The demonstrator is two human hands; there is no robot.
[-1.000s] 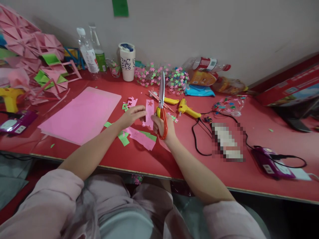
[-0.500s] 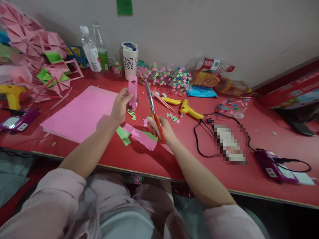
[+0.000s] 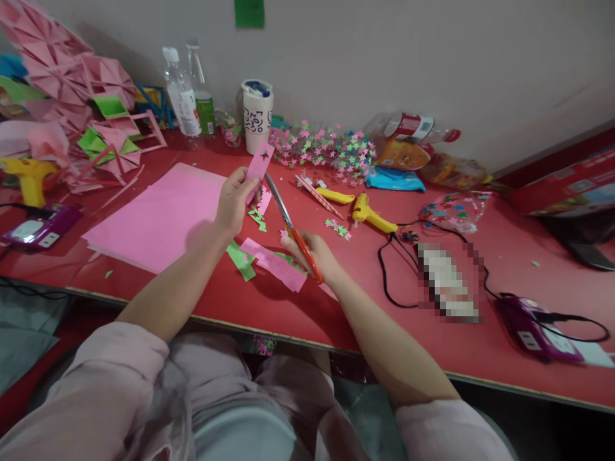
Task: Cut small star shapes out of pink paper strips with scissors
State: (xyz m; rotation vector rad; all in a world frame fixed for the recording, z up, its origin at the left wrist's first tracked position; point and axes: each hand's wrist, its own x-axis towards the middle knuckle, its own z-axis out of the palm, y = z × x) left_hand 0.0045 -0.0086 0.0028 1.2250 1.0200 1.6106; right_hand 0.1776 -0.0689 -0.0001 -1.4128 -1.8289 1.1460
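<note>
My left hand [image 3: 234, 200] pinches a narrow pink paper strip [image 3: 260, 164], which leans to the right and has a star-shaped hole near its top. In my right hand [image 3: 314, 253] is a pair of scissors [image 3: 288, 221] with orange-red handles. Its blades point up and left, their tips close to the strip's right edge. Under the hands lie a cut pink paper piece [image 3: 273, 264] and green paper scraps [image 3: 241, 260]. A small group of pink and green stars [image 3: 338, 228] lies right of the scissors.
Pink paper sheets [image 3: 154, 218] lie at left on the red table [image 3: 298, 320]. A tumbler [image 3: 257, 118], bottles [image 3: 183, 102] and bagged stars [image 3: 327, 150] line the wall. A yellow glue gun [image 3: 372, 214] with a black cord and a yellow cutter [image 3: 335, 195] lie right of centre.
The pink strip has tilted over to the right. The scissors have swung left, bringing their tips nearer to the strip. The whole view has shifted slightly.
</note>
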